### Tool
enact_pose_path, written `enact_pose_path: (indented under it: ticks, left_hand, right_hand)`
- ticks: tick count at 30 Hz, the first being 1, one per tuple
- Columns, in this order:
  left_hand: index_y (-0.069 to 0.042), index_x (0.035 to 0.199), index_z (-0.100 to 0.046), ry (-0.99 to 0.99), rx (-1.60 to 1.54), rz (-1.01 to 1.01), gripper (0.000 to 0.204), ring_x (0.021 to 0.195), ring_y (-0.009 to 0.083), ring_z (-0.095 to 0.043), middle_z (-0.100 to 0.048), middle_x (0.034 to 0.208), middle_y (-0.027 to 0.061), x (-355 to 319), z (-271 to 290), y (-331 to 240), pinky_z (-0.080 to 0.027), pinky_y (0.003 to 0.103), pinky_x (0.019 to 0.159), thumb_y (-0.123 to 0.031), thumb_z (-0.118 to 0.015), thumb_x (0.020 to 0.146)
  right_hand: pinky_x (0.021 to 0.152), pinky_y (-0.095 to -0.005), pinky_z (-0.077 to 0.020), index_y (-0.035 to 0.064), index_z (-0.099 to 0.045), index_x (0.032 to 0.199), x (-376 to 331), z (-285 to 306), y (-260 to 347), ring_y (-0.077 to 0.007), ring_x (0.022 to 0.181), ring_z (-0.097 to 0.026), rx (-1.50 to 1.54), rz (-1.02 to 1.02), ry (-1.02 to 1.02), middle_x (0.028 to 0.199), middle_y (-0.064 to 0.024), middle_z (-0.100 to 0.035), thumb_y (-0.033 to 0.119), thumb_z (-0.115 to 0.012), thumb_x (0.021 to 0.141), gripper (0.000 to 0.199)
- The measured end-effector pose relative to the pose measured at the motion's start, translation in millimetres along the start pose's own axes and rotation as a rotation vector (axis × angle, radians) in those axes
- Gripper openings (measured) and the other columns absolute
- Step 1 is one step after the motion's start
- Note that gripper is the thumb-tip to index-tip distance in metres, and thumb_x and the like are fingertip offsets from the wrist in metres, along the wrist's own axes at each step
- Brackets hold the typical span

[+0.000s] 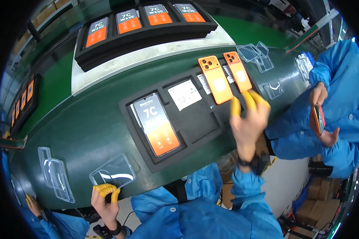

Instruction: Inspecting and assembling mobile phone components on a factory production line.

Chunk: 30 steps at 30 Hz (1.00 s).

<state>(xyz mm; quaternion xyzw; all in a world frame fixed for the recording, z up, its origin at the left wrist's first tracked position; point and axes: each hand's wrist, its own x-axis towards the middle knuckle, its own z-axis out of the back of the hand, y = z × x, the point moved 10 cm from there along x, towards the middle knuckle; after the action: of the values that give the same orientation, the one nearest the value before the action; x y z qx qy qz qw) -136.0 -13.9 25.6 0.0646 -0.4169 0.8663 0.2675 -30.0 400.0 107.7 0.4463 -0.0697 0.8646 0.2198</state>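
My left hand [106,201], in yellow finger cots, pinches the near edge of a clear phone case [119,165] at the front left of the table. Over the right side of a black foam tray [151,161], my right hand [249,125] has its fingers apart. Its fingertips are close to the lower ends of two orange phones, one larger in view [215,81] and one behind it to the right [238,73]. Whether they touch is hard to tell. A grey-and-orange phone [155,123] lies in the tray's left pocket, beside a white label [184,95].
Stacked clear cases [56,175] lie at the left, others [255,55] at the far right. A foam tray [147,34] with several grey-and-orange phones stands across the table. At right a co-worker in blue [339,103] holds an orange phone [318,119]; another co-worker's hand [33,205] shows lower left.
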Motion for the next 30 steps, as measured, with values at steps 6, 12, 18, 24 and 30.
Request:
enact_pose_path:
  ticks: [6, 12, 18, 24, 30]
  left_hand:
    - [0.0, 0.082, -0.065, -0.089, 0.083, -0.048, 0.02, 0.076, 0.0307, -0.06, -0.064, 0.083, 0.0101, -4.4, -12.6, 5.2, -0.046, 0.035, 0.068, 0.002, -0.079, 0.068]
    - [0.0, 0.082, -0.065, -0.103, 0.084, -0.08, 0.02, 0.075, 0.0312, -0.06, -0.065, 0.084, 0.0103, 4.2, -14.4, 1.7, -0.046, 0.036, 0.068, 0.002, -0.079, 0.068]
    - [-0.002, 0.083, -0.065, -0.062, 0.116, -0.037, 0.015, 0.077, 0.0326, -0.06, -0.064, 0.084, 0.011, -1.7, -8.3, 10.8, -0.046, 0.039, 0.073, 0.0, -0.075, 0.073]
    - [0.0, 0.085, -0.063, -0.042, 0.106, -0.03, 0.017, 0.078, 0.0325, -0.058, -0.062, 0.083, 0.0121, -0.7, -13.0, 9.6, -0.044, 0.038, 0.074, 0.003, -0.074, 0.073]
    - [-0.001, 0.084, -0.064, -0.057, 0.112, -0.044, 0.015, 0.077, 0.0321, -0.06, -0.064, 0.084, 0.0103, 1.3, -14.9, 6.3, -0.045, 0.038, 0.073, -0.001, -0.076, 0.074]
  right_hand:
    - [0.084, -0.0443, -0.0444, 0.0026, -0.064, 0.118, 5.0, -124.7, -24.9, -0.0364, 0.096, -0.057, -0.057, -0.154, 0.514, 0.098, -0.0192, -0.064, 0.037, -0.079, 0.074, 0.058]
    - [0.067, -0.0372, -0.0534, 0.0041, -0.062, 0.124, 3.3, -112.9, -80.5, -0.0308, 0.081, -0.069, 0.589, -0.574, 0.363, 0.095, -0.017, -0.071, 0.033, -0.081, 0.079, 0.056]
    - [0.087, -0.0483, -0.0515, -0.004, -0.042, 0.139, -16.4, -109.6, -38.3, -0.042, 0.106, -0.061, 2.062, -0.961, 0.588, 0.122, -0.0325, -0.057, 0.049, -0.048, 0.096, 0.069]
    - [0.087, -0.0503, -0.0498, -0.0024, -0.04, 0.142, -14.4, -98.5, -32.8, -0.0445, 0.108, -0.058, 2.19, -0.997, 0.504, 0.128, -0.033, -0.053, 0.053, -0.049, 0.094, 0.074]
    - [0.07, -0.0329, -0.0519, 0.0011, -0.059, 0.13, -7.0, -103.3, -74.4, -0.0189, 0.083, -0.067, 1.021, -0.623, 0.413, 0.106, -0.0167, -0.07, 0.023, -0.068, 0.09, 0.046]
